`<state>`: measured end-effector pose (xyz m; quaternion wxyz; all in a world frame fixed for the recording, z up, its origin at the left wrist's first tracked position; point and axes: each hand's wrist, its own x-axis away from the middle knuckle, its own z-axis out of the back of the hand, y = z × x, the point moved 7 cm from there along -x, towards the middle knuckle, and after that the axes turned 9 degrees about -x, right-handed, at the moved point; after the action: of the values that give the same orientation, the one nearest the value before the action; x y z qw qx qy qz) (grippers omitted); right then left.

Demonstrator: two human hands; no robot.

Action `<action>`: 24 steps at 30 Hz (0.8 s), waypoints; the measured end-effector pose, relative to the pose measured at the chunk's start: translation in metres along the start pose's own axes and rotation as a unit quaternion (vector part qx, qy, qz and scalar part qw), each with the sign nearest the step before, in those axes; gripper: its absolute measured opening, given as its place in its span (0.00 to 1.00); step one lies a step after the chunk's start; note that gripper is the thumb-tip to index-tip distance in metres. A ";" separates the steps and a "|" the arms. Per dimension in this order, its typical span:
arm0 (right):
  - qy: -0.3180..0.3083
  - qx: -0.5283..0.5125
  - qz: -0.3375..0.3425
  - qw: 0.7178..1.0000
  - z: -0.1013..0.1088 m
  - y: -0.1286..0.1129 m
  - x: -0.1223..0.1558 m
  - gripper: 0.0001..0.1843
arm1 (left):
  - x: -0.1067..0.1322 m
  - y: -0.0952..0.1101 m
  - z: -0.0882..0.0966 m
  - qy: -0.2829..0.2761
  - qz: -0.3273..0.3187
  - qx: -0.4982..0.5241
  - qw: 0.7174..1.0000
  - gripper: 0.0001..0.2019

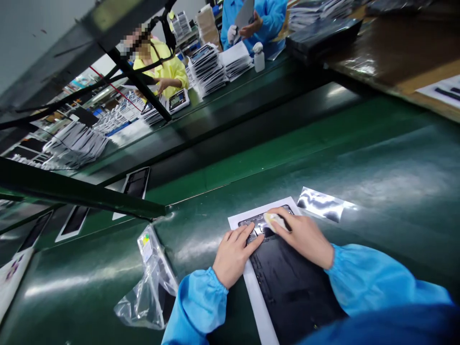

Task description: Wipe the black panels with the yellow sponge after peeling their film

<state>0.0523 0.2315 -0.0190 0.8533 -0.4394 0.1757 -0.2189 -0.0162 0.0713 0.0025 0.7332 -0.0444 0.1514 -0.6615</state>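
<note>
A black device panel (287, 278), like the inside of a tablet housing, lies on a white sheet (259, 306) on the green bench. My left hand (233, 254) rests with fingers spread on the panel's upper left edge. In my right hand (305, 237) is a small white cloth (276, 221), pinched and pressed on the shiny strip at the panel's top. Some of the cloth is hidden by my fingers. Just beyond the right hand lies a silvery film strip (321, 203).
A clear plastic bag (149, 292) with a flat item lies left. A green metal bar (72, 187) crosses at left; beyond it, dark panels (137, 183) lie on the conveyor. Across it, two co-workers stand by stacked panels (208, 69) and a white spray bottle (258, 58).
</note>
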 end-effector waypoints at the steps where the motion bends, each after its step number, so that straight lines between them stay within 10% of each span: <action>1: 0.010 0.008 -0.008 1.000 0.009 0.005 0.001 0.16 | 0.000 0.000 0.000 -0.002 0.001 0.002 1.000 0.20; 14: 0.065 -0.079 -0.062 0.993 0.030 0.022 0.016 0.18 | -0.008 0.000 0.003 0.007 0.027 -0.004 1.000 0.18; 24: 0.176 -0.219 -0.144 0.949 0.041 0.058 0.024 0.26 | -0.070 0.060 -0.011 -0.039 0.028 -0.057 0.997 0.21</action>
<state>0.1050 0.2761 -0.0469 0.6511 -0.5904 0.3013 -0.3698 0.0330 0.1487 -0.0121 0.7529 -0.1077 0.1608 -0.6291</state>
